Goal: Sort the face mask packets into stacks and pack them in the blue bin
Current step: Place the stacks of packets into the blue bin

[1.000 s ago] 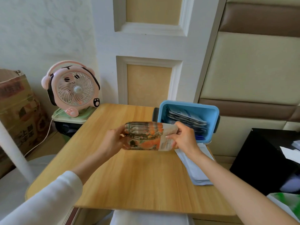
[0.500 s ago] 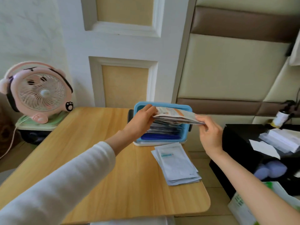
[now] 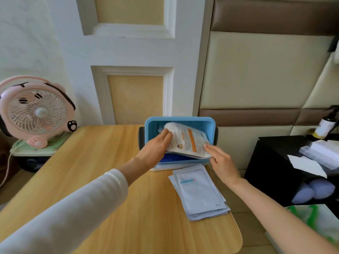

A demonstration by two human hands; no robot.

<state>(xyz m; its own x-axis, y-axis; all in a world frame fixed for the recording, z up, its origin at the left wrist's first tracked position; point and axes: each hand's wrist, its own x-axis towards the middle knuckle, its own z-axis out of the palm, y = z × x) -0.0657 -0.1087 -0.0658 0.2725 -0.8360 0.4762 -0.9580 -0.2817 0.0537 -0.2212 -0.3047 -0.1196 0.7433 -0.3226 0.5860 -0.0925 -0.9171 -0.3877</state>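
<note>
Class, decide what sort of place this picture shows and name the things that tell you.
Most likely a room in a home, perhaps a bedroom: a padded wall, a pink toy-like fan and a small wooden table.

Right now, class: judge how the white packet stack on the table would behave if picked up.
The white packet stack looks thin and flat, so probably light and floppy. Its packets are fanned unevenly, so they may slide apart. It lies by the table edge, so a push could send it off.
</note>
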